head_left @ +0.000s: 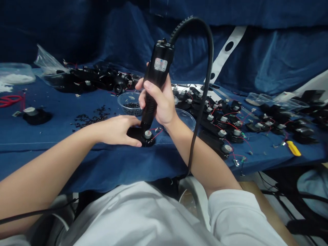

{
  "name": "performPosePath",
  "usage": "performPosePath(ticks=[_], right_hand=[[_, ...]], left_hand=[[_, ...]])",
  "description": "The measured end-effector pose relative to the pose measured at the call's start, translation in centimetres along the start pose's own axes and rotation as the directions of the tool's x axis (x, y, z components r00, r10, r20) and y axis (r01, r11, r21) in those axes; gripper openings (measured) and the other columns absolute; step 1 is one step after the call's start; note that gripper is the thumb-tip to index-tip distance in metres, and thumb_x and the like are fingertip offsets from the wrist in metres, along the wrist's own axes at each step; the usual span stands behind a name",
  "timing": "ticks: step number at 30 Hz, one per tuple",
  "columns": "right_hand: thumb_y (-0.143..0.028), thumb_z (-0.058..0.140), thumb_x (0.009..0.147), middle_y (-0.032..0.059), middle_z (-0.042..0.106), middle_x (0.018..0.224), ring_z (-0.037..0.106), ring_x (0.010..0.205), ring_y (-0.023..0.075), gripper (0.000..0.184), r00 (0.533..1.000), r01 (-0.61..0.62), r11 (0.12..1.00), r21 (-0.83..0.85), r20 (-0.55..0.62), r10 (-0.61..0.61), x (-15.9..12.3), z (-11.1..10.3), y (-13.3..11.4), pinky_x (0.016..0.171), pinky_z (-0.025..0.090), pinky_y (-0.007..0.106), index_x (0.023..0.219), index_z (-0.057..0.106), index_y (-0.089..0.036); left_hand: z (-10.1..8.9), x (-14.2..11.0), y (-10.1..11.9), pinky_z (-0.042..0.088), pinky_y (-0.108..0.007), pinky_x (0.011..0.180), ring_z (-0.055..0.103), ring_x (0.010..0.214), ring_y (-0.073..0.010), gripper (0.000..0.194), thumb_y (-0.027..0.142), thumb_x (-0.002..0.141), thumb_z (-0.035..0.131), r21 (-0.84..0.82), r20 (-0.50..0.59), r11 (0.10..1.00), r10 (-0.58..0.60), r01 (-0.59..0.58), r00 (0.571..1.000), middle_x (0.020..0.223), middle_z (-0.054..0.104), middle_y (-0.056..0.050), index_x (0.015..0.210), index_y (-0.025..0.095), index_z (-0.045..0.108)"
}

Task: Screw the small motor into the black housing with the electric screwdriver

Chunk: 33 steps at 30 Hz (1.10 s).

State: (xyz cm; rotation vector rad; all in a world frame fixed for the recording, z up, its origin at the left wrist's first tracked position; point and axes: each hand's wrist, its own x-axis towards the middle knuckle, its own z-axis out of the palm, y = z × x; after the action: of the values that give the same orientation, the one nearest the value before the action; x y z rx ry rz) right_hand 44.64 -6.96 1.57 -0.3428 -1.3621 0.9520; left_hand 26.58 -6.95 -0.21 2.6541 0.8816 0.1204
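My right hand (162, 100) is wrapped round a black corded electric screwdriver (160, 58), held almost upright and leaning slightly right at the top. Its lower end meets a black plastic part (147, 140) lying at the table's front edge. That part carries a small whitish round motor (148, 134) with red wires and a little circuit board. My left hand (119, 130) grips the part from the left, thumb along the near side and fingers behind. The screwdriver's tip is hidden against the part.
Behind my hands stands a clear bowl (129, 104) of small dark screws, with loose screws (93, 118) to its left. Wired black parts (222, 119) crowd the right side. A yellow-handled tool (293, 148) lies farther right, red scissors (10, 100) far left. The screwdriver's cable (208, 68) loops past my right forearm.
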Motion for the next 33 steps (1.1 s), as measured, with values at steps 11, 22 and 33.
performPosePath(ticks=[11,22,33], right_hand=[[-0.040,0.079,0.090,-0.0080,0.072,0.085,0.061,0.049,0.0083,0.034,0.999,0.028,0.995,0.100,0.025,-0.031,-0.8,0.4,-1.0,0.048,0.050,0.025,0.103,0.049,-0.029],[-0.036,0.077,0.093,-0.0073,0.072,0.085,0.061,0.050,0.0079,0.031,0.999,0.045,0.991,0.127,0.018,-0.048,-0.9,0.4,-1.0,0.049,0.050,0.024,0.104,0.049,-0.027],[-0.044,0.080,0.089,-0.0089,0.072,0.083,0.060,0.048,0.0077,0.038,0.999,0.042,0.994,0.103,0.000,-0.042,-0.8,0.3,-0.9,0.047,0.048,0.024,0.103,0.048,-0.028]], left_hand=[[1.3,2.2,2.6,0.059,-0.044,0.088,0.070,0.117,-0.0413,0.067,0.063,0.078,0.073,0.173,0.132,0.981,-0.115,0.092,0.985,0.131,0.070,-0.013,0.133,0.024,0.068],[1.4,2.7,2.9,0.055,-0.039,0.077,0.071,0.102,-0.0349,0.062,0.058,0.073,0.076,0.102,0.151,0.984,-0.157,0.143,0.976,0.112,0.073,-0.009,0.125,0.024,0.066],[0.9,3.1,3.6,0.057,-0.039,0.080,0.072,0.101,-0.0349,0.057,0.061,0.075,0.072,0.149,0.228,0.976,-0.192,0.160,0.955,0.113,0.074,-0.010,0.117,0.022,0.070]])
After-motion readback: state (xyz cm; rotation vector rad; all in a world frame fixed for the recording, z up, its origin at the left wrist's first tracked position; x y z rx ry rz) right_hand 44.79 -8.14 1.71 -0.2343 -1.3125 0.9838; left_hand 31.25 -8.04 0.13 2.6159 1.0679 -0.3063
